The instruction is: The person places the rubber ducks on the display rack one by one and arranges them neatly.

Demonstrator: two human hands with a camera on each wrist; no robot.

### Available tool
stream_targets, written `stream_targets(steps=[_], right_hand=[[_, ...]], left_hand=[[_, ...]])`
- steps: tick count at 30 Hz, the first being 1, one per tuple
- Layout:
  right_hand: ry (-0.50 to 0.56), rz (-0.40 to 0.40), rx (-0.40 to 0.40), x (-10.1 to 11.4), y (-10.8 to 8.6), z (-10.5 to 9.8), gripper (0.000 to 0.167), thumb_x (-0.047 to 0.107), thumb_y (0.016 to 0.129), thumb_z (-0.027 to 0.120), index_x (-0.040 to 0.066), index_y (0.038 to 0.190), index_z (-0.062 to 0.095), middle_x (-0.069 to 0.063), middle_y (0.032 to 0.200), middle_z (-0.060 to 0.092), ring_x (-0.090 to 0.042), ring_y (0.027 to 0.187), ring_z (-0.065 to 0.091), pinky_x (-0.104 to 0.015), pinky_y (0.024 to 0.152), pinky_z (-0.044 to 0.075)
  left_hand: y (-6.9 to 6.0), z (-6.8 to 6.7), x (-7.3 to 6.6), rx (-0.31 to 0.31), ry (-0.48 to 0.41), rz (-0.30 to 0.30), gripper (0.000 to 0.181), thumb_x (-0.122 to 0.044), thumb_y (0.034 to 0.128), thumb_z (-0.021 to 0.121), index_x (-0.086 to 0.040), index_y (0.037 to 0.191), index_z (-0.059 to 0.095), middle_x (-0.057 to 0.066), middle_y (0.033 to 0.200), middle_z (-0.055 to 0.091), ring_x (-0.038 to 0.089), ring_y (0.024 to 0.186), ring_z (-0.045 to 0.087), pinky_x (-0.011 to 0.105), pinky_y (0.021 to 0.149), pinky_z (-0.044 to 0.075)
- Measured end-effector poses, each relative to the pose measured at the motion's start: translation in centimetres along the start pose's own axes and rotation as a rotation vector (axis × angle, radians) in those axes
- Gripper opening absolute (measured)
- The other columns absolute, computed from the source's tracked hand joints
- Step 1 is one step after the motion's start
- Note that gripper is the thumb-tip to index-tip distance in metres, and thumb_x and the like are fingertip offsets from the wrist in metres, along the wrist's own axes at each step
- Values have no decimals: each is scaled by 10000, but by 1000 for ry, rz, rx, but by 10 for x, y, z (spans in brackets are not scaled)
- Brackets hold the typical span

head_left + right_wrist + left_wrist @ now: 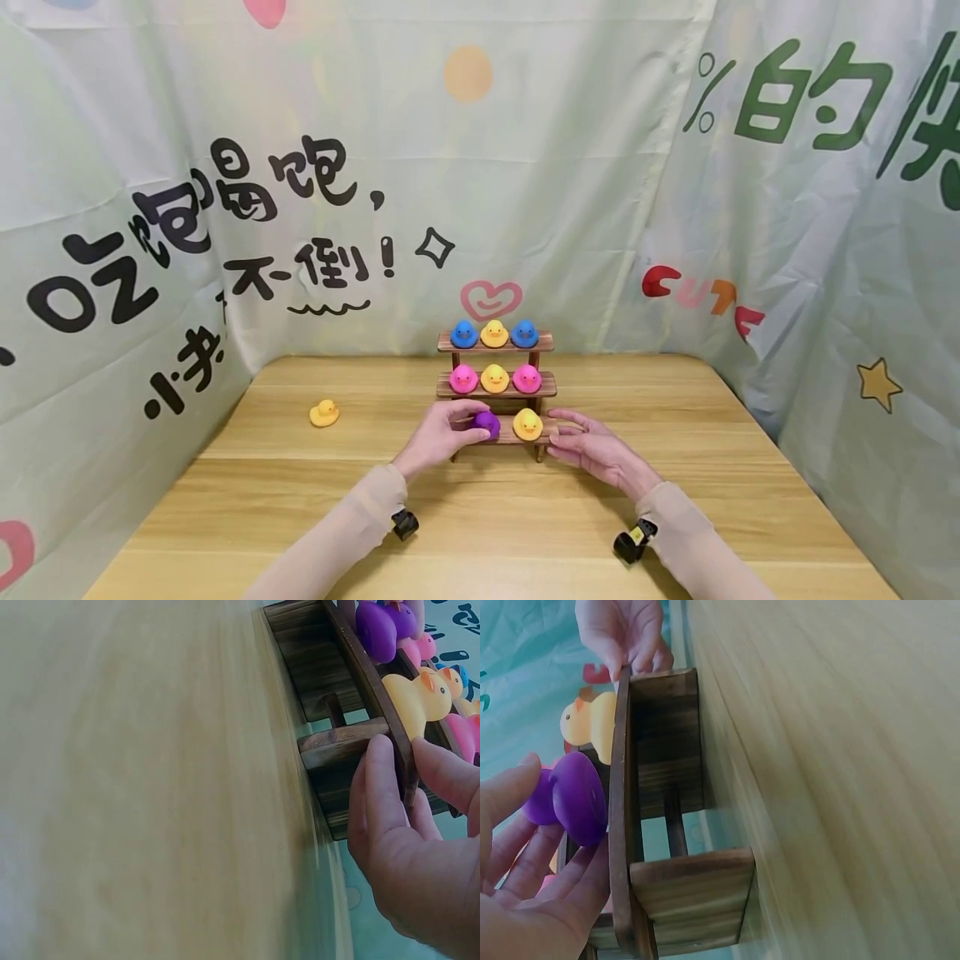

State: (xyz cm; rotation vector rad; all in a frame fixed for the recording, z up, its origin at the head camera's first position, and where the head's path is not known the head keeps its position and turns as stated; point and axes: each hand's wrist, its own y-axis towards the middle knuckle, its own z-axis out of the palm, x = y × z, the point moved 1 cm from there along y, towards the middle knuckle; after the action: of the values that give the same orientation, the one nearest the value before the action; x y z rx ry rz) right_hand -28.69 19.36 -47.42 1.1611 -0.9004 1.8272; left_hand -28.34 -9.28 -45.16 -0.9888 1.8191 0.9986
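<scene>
My left hand [441,432] pinches a purple rubber duck [487,424] between thumb and fingers, at the left part of the lowest step of a small wooden display stand [620,817]. In the left wrist view the duck is tilted close against the board; whether it rests on it I cannot tell. A yellow duck [528,425] sits to its right on that step. My right hand [596,452] grips the step's right end, thumb on top and fingers underneath, as the right wrist view shows. The thumb is right beside the yellow duck.
Two pink ducks [463,379] flank a yellow one [495,379] on the middle step. Above, two blue ducks [464,334] flank another yellow one [494,334]. A lone yellow duck [325,413] sits on the wooden table [525,533] at left. Printed curtains [525,183] hang behind.
</scene>
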Motion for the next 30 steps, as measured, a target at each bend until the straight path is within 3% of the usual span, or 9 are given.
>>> stream_targets(steps=[5,16,20,30], right_hand=[[9,10,-13,0,1,0,540,-76,960,516,-23,1461,321,-75,1076,548,-166,974,678,-319,940,541],[4,5,12,0,0,-1,631,-49,956,547,-41,1500,227,-69,1100,596,-151,971,687,-318,952,534],[14,15,8,1,0,-1,620,-55,955,546,-31,1497,246,-57,1079,600,-147,971,686,-318,953,533],[13,8,-2,1,-1,0,612,-59,952,544,-39,1491,254,-81,1121,574,-164,979,685,-314,944,538]], left_hand=[[2,7,-4,-11,27,11,322,-114,873,740,-33,1178,676,154,1179,686,318,1074,673,288,855,568],[9,12,2,-33,140,45,314,-189,874,749,-98,1169,693,27,1148,702,179,1052,676,313,892,557],[10,13,4,-39,146,41,287,-192,869,756,-157,1148,701,3,1146,699,168,1052,670,344,904,554],[11,15,7,-38,138,37,330,-189,859,766,-88,1164,690,8,1136,702,190,1043,675,385,910,550]])
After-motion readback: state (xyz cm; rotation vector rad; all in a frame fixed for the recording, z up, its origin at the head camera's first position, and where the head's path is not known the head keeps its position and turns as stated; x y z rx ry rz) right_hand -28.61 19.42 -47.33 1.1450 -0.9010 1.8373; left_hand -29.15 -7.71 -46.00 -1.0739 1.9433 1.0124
